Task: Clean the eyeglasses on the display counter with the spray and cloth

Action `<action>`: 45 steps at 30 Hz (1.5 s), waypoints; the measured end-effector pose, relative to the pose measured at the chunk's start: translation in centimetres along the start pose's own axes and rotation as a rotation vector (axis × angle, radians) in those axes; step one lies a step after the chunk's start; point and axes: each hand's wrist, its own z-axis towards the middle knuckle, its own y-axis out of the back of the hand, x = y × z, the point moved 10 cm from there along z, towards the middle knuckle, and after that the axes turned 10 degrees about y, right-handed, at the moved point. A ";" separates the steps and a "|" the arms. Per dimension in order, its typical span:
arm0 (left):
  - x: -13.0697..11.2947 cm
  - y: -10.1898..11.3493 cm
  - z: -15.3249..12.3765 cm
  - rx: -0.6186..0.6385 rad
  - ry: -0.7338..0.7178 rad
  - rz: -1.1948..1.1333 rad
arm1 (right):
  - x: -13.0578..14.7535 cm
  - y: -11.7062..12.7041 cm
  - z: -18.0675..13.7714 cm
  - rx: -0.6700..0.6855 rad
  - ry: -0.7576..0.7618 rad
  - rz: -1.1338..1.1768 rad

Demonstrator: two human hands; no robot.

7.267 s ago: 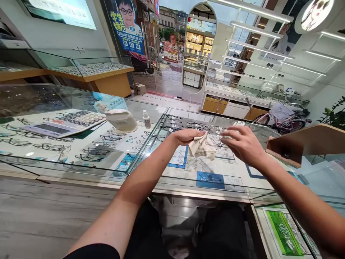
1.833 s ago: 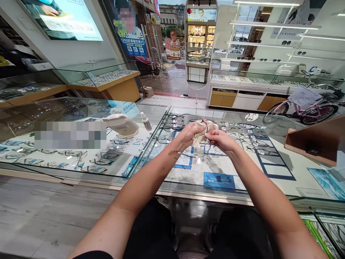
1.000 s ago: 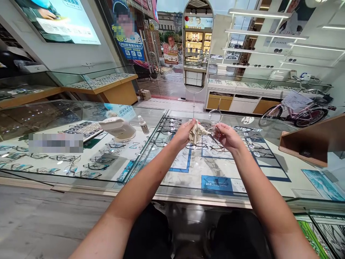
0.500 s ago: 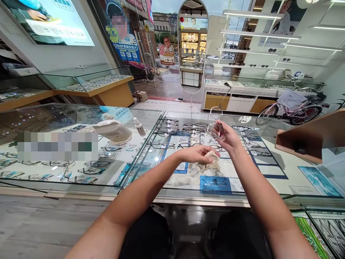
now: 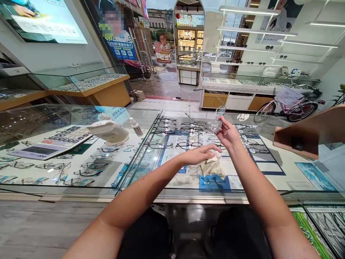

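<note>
My right hand (image 5: 228,135) is closed on a pair of clear-looking eyeglasses (image 5: 216,126), held up above the glass counter (image 5: 172,197). One lens rim stands above the fingers, and a thin temple reaches out to the left. Lower and to the left, my left hand (image 5: 199,154) pinches a cream cloth (image 5: 212,168), which hangs crumpled over the counter top. The cloth is apart from the eyeglasses. Beneath both hands, rows of spectacle frames (image 5: 188,145) lie inside the case.
A calculator (image 5: 48,145), a white device (image 5: 109,131) and a small white bottle (image 5: 136,127) stand on the counter at left. A wooden-backed panel (image 5: 299,140) rises at right. Beyond are an oval mirror (image 5: 188,45) and a pink bicycle (image 5: 293,106).
The eyeglasses have turned in my right hand, their temple swinging from upward to leftward. The cloth hangs lower and more spread out, and the left fingers have straightened somewhat.
</note>
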 end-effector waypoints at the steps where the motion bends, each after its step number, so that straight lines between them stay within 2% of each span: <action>1: -0.1 0.2 0.0 -0.021 0.000 -0.013 | 0.0 0.1 0.1 -0.010 0.004 -0.002; 6: 0.5 -0.6 0.2 0.048 0.035 -0.106 | 0.4 0.3 0.3 -0.029 0.036 -0.020; 12: 0.6 0.4 0.3 -0.027 0.060 -0.220 | 0.6 0.3 0.4 -0.010 0.057 -0.059; 16: 0.0 -0.1 0.0 0.017 0.048 -0.187 | 0.7 0.3 0.4 -0.014 0.057 -0.044; 22: 1.2 -0.4 0.2 0.050 0.135 -0.342 | 0.9 0.4 0.2 -0.039 0.059 -0.035; 24: 1.6 -0.3 0.3 0.024 0.154 -0.264 | 1.0 0.4 0.2 -0.036 0.064 -0.046; 26: 1.3 0.6 0.2 -0.106 0.120 -0.001 | 1.2 0.4 0.3 -0.026 0.072 -0.066; 28: -0.6 1.8 -0.5 -0.339 -0.017 0.357 | 1.4 0.4 0.5 -0.018 0.089 -0.084; 30: -3.0 2.2 -1.9 -0.549 -0.182 0.589 | 1.6 0.6 0.7 -0.021 0.121 -0.091; 32: -4.4 2.7 -3.5 -0.705 -0.286 0.616 | 1.8 0.8 0.7 -0.029 0.161 -0.098; 35: -5.4 4.1 -5.5 -0.930 -0.344 0.580 | 1.6 0.8 0.5 -0.037 0.191 -0.133; 37: -5.6 4.7 -6.1 -1.012 -0.353 0.618 | 1.3 0.6 0.2 -0.042 0.185 -0.155; 45: -5.9 6.2 -6.6 -1.079 -0.445 0.646 | 0.7 -0.4 -1.2 -0.042 0.157 -0.164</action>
